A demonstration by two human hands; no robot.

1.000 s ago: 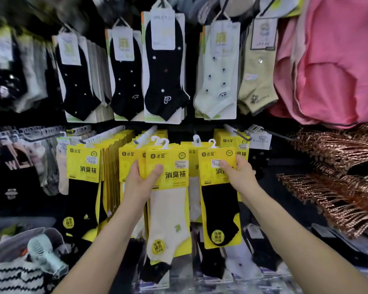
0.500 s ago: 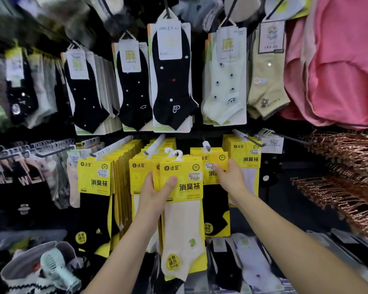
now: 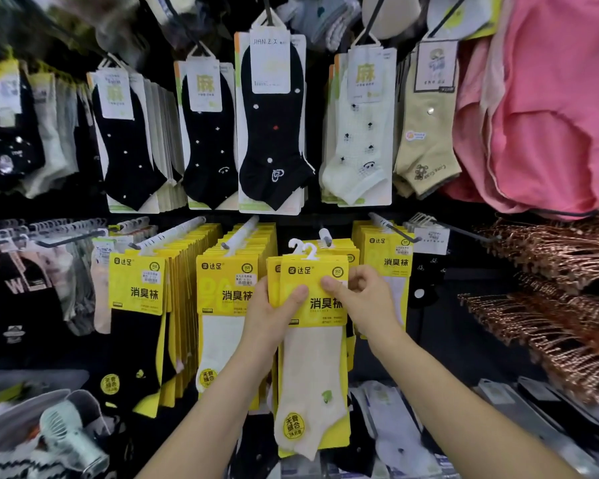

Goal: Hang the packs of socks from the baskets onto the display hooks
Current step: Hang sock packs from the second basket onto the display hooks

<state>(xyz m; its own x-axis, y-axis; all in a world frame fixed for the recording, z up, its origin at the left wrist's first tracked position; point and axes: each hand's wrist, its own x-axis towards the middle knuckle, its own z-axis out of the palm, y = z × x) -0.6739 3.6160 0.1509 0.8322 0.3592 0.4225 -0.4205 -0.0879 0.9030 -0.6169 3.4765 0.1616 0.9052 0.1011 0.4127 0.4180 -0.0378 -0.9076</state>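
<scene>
Yellow card, glossy and stiff: the right hand [image 3: 363,299] pinched the front pack [image 3: 325,305] at its upper right corner, having come across from the display hook [image 3: 325,236] where it worked half a second before. That hanging looked finished, and the next pack seemed about to be peeled away. The left hand [image 3: 274,312] gripped the bundle of packs [image 3: 273,271] at centre frame, thumb flat across the front. Soft cream socks [image 3: 312,375] drooped below, and small white plastic hangers [image 3: 303,248] curled above, just under the hook. Coppery wire hangers [image 3: 550,305] bristled at right.
</scene>
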